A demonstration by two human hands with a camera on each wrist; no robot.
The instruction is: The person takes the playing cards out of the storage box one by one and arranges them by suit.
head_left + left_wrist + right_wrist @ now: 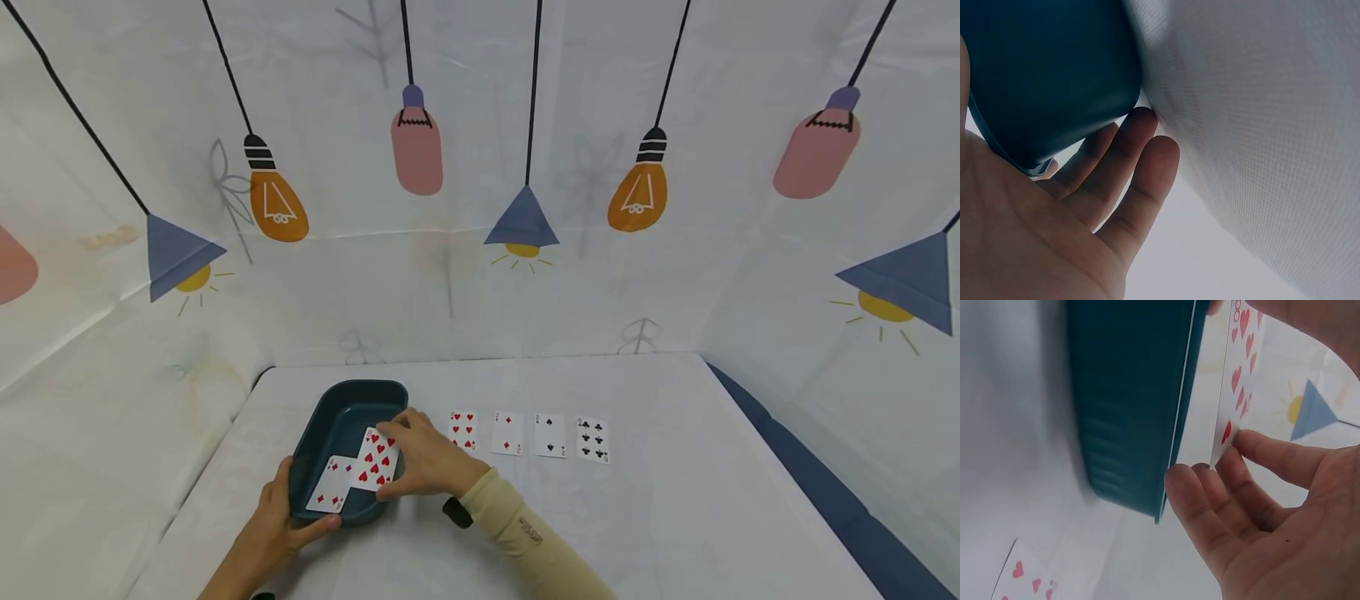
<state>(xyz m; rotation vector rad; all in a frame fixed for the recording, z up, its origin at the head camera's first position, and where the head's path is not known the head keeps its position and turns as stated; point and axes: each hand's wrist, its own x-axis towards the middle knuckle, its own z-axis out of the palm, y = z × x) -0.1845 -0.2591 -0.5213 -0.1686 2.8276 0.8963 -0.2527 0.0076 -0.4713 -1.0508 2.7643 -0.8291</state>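
Observation:
A dark teal tray [360, 408] with rounded corners sits at the left of the white table. My left hand [273, 521] grips its near left corner, thumb over the front rim and fingers along the outer wall [1085, 75]. Over the tray, my right hand [427, 457] pinches a hearts playing card [377, 462] by its edges. In the right wrist view that hearts card [1241, 381] stands edge-on beside the rim, between thumb and fingertips. Face up in the tray lies a diamonds card [330, 485], one corner overlapped by the hearts card.
Right of the tray, several cards form a row: a hearts card [463, 429] partly behind my right hand, a diamonds card [507, 433], a spades card [551, 436] and a clubs card [593, 440]. A lamp-patterned cloth [450, 283] hangs behind the table [675, 517].

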